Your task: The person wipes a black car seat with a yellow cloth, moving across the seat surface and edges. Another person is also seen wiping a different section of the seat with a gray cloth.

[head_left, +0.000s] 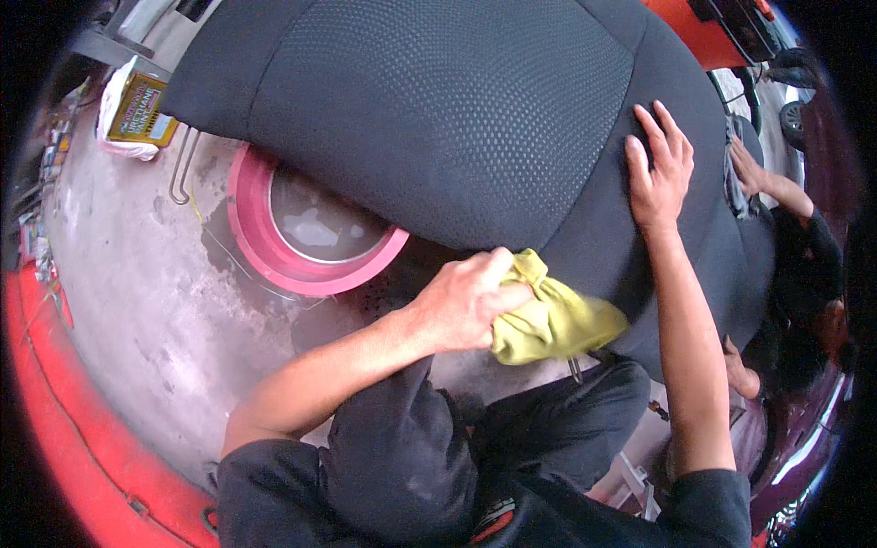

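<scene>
Wearing black shirt (pixel 594 528) with short, loose sleeves (pixel 265 489) and red-and-pale print (pixel 494 524) up front. Dark trousers (pixel 571 416), faintly smudged on left leg. Bare forearms (pixel 343 370), bare hands (pixel 466 303).

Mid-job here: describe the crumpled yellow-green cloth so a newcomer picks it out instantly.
Find the large dark grey fabric seat filling the upper middle of the view. At its near edge, right of the round pink basin, the person's bare left hand grips the crumpled yellow-green cloth. Limp folds and bright colour set it apart from the pink basin and dark seat.
</scene>
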Tool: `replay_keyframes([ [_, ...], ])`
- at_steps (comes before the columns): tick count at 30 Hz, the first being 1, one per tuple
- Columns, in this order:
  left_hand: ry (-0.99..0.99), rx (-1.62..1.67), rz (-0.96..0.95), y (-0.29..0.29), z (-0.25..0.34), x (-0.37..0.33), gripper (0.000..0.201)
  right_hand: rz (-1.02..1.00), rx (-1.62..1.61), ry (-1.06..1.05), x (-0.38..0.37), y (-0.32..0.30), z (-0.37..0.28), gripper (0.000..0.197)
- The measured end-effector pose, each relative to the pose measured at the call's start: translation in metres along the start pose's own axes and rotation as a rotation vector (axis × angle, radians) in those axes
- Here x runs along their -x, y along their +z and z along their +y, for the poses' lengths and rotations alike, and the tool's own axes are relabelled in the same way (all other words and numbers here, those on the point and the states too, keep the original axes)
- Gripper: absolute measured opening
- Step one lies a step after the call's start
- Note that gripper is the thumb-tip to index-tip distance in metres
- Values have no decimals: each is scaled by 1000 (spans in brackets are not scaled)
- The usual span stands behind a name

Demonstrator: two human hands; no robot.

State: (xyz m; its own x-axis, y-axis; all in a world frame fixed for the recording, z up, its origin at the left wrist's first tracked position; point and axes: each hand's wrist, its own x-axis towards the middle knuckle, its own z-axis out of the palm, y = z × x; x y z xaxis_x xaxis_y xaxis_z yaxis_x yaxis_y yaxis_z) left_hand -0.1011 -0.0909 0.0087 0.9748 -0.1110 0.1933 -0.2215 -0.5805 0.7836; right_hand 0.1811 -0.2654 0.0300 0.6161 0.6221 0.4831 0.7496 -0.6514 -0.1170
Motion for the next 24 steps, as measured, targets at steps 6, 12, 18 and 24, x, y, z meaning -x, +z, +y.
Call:
replay_keyframes([
  [6,7,-387,600,-76,-25,12,34,58,-8,-4,3,-8,13,41],
  [12,56,-306,243,-18,-3,2,10,42,58,1,-2,-1,-1,41],
  [18,120,-605,681,-41,-56,21,17,51,-22,-5,7,-8,13,39],
  [24,-292,-709,1123,-119,-116,33,23,99,5,2,1,2,4,39],
])
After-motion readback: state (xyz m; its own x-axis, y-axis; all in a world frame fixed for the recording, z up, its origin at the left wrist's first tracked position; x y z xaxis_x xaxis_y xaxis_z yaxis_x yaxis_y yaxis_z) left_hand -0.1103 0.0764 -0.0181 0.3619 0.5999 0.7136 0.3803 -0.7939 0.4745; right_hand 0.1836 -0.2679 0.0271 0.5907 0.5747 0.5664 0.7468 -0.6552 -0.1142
